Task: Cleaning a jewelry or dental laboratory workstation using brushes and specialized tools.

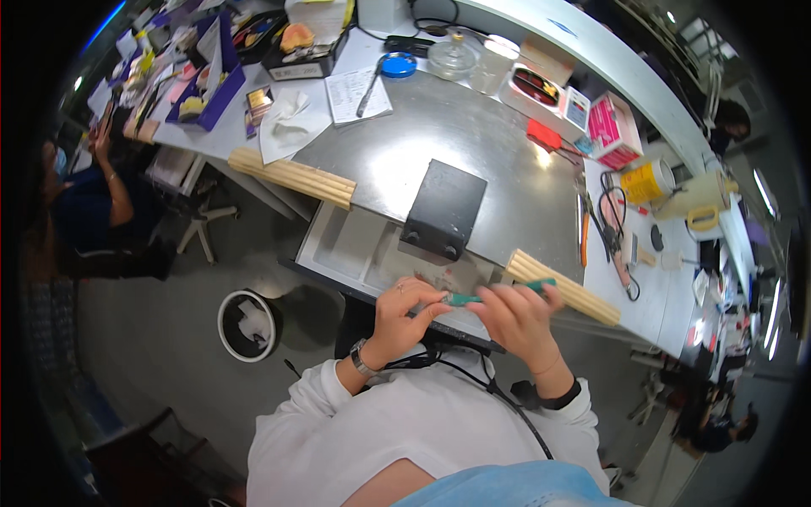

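Note:
My left hand (404,316) is closed in a pinch, its fingertips meeting the tip of a slim green tool (464,298); whatever small piece they hold is too small to make out. Around the tool's green body my right hand (519,319) is wrapped, and the far end sticks out past its fingers. Both hands are over an open drawer (340,245) below the bench edge. Just beyond them a black box (445,207) with two knobs rests at the front of the metal bench top (524,182).
Bundled wooden strips (291,177) jut from the bench edge at left, more wooden strips (564,287) at right. Pliers (610,226) and cables lie at right. A notepad (358,95), tissue (292,127) and glass jar (452,57) stand farther back. A bin (247,326) is on the floor.

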Available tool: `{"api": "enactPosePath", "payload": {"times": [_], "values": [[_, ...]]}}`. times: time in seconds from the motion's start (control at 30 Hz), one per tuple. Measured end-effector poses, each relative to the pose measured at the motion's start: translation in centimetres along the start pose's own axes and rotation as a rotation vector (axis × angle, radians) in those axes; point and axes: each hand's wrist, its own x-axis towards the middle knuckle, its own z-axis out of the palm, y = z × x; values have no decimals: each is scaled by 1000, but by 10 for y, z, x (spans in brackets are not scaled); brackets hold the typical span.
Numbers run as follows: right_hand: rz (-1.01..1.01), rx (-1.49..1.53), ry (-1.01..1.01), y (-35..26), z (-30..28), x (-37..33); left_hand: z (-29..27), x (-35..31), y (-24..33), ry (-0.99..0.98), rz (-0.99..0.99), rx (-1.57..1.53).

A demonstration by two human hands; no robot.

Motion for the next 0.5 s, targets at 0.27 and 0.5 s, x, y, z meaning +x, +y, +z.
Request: {"api": "enactPosePath", "payload": {"times": [0.27, 0.5], "values": [[565, 982, 190, 18, 1, 39, -13, 29, 28, 188, 404, 90], [415, 1270, -96, 68, 13, 126, -47, 66, 21, 278, 288, 61]]}}
